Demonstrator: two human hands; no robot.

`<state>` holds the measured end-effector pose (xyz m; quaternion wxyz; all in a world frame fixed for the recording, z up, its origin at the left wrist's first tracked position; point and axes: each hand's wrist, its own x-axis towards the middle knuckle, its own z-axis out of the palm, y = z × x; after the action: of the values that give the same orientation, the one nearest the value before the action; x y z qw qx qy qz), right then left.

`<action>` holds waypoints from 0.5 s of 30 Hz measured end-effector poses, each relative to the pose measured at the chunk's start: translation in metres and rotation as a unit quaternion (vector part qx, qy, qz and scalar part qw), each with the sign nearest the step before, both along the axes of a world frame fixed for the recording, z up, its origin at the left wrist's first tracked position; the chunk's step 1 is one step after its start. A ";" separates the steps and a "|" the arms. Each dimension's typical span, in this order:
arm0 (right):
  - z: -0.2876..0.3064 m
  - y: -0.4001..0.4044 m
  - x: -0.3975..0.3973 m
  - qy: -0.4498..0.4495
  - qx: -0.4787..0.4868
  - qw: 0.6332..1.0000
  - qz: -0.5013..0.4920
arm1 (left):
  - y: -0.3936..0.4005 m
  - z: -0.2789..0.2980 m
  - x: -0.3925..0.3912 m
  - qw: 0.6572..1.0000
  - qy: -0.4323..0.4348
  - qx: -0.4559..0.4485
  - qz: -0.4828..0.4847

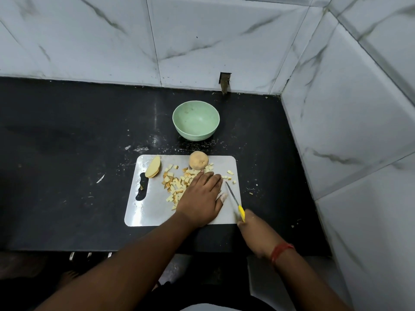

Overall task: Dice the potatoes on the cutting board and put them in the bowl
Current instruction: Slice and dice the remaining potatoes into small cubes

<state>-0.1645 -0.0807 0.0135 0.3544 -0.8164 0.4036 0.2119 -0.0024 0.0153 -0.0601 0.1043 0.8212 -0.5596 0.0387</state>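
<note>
Lying at the left of the cutting board point(155, 212) are potato slices point(153, 170), then diced pieces point(176, 185). The left hand point(202, 194) presses flat on them, fingers straight. The right hand point(256, 234) grips the knife point(233, 198); its blade passes near the fingers and could cut them. The bowl point(195, 120) holds nothing.

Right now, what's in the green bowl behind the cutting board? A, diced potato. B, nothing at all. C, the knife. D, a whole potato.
B: the green bowl shows only its bare inside, while the diced potato lies on the cutting board.
</note>
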 end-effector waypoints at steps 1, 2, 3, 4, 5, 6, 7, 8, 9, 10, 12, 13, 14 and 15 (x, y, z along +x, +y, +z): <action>0.003 -0.001 -0.003 -0.020 0.038 0.999 -0.030 | 0.001 0.000 -0.001 1.000 0.002 0.001 -0.001; 0.005 -0.003 -0.005 -0.045 0.075 0.994 -0.064 | 0.001 0.001 -0.001 1.000 0.000 -0.002 -0.002; 0.006 -0.004 -0.007 -0.068 0.104 0.988 -0.092 | 0.002 0.002 -0.002 1.000 -0.004 -0.007 -0.003; 0.007 -0.005 -0.010 -0.088 0.127 0.981 -0.115 | 0.002 0.004 -0.001 1.000 -0.008 -0.012 -0.006; 0.009 -0.006 -0.011 -0.106 0.150 0.974 -0.136 | 0.002 0.005 -0.001 1.000 -0.012 -0.019 -0.009; 0.012 -0.007 -0.013 -0.121 0.173 0.965 -0.153 | 0.003 0.005 -0.001 0.999 -0.016 -0.028 -0.012; 0.014 -0.008 -0.014 -0.136 0.193 0.957 -0.170 | 0.003 0.006 -0.001 0.999 -0.018 -0.038 -0.018; 0.016 -0.009 -0.016 -0.149 0.206 0.950 -0.182 | 0.004 0.006 -0.001 0.998 -0.017 -0.052 -0.025; 0.017 -0.011 -0.017 -0.162 0.215 0.944 -0.191 | 0.004 0.006 -0.001 0.997 -0.013 -0.068 -0.030; 0.018 -0.013 -0.018 -0.174 0.218 0.940 -0.197 | 0.004 0.007 0.000 0.996 -0.008 -0.086 -0.032; 0.018 -0.016 -0.019 -0.190 0.221 0.934 -0.206 | 0.004 0.011 0.004 0.993 0.003 -0.114 -0.026; 0.018 -0.017 -0.019 -0.195 0.222 0.933 -0.207 | 0.003 0.013 0.006 0.992 0.009 -0.122 -0.022; 0.018 -0.018 -0.019 -0.200 0.222 0.932 -0.207 | 0.002 0.016 0.009 0.992 0.012 -0.126 -0.022; 0.017 -0.019 -0.019 -0.206 0.221 0.930 -0.209 | -0.001 0.018 0.010 0.991 0.012 -0.126 -0.028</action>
<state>-0.1840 -0.0995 0.0306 0.6376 -0.6405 0.4258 0.0440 0.0077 0.0147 -0.0420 0.2154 0.7857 -0.5718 0.0961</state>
